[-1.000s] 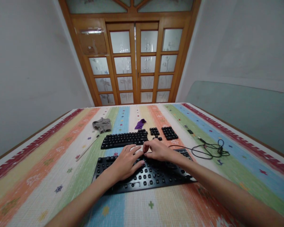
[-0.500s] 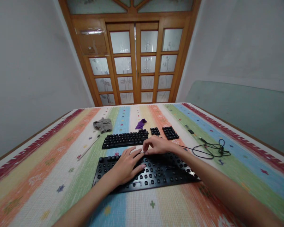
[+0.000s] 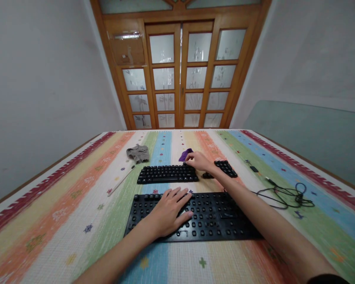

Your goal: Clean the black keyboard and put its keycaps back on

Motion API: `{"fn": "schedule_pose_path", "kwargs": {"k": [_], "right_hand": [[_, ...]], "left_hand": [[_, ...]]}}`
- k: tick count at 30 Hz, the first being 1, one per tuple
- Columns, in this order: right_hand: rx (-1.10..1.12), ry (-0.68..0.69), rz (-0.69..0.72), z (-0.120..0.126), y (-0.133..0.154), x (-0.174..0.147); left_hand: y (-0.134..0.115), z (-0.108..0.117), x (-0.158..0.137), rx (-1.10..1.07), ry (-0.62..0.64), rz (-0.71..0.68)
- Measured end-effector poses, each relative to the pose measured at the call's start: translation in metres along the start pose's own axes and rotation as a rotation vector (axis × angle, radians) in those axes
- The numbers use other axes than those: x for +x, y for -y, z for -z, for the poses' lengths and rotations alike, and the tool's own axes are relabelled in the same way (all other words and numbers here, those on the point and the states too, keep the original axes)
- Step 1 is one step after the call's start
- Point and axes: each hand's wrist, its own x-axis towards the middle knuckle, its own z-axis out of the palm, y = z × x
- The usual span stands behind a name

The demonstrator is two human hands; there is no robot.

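A black keyboard base (image 3: 207, 225) stripped of most keycaps lies near me, a few caps still along its top left edge. My left hand (image 3: 170, 211) rests on its left half, fingers spread and holding nothing. Beyond it, loose black keycaps (image 3: 165, 174) sit in tight rows. At the far right end of those rows is my right hand (image 3: 197, 161), its thumb and fingers pinched on a small dark keycap (image 3: 185, 163). The hand and wrist partly cover a small keycap group (image 3: 207, 175); a number-pad group (image 3: 225, 168) lies to the right.
A grey cloth (image 3: 137, 153) and a purple cloth (image 3: 184, 154) lie farther back. On the left is a thin white stick with a dark tip (image 3: 121, 180). A coiled black cable (image 3: 286, 196) and a small black piece (image 3: 253, 169) are on the right of the striped tablecloth (image 3: 77, 225).
My right hand has moved from the keyboard base's top edge away from me to the loose keycaps. My left hand stays on the base, flatter now. The whole view has shifted slightly.
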Motion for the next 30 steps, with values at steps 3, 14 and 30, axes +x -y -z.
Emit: {"fn": "schedule_pose_path", "kwargs": {"k": [3, 14, 30], "right_hand": [[-0.03, 0.013, -0.024, -0.007, -0.003, 0.009], [-0.066, 0.073, -0.07, -0.019, -0.014, 0.022], [0.067, -0.004, 0.013, 0.017, 0.0, -0.023]], "left_hand": [[0.0, 0.0, 0.0, -0.012, 0.015, 0.015], [-0.001, 0.001, 0.001, -0.067, 0.032, 0.019], [-0.002, 0.004, 0.001, -0.043, 0.068, 0.025]]}}
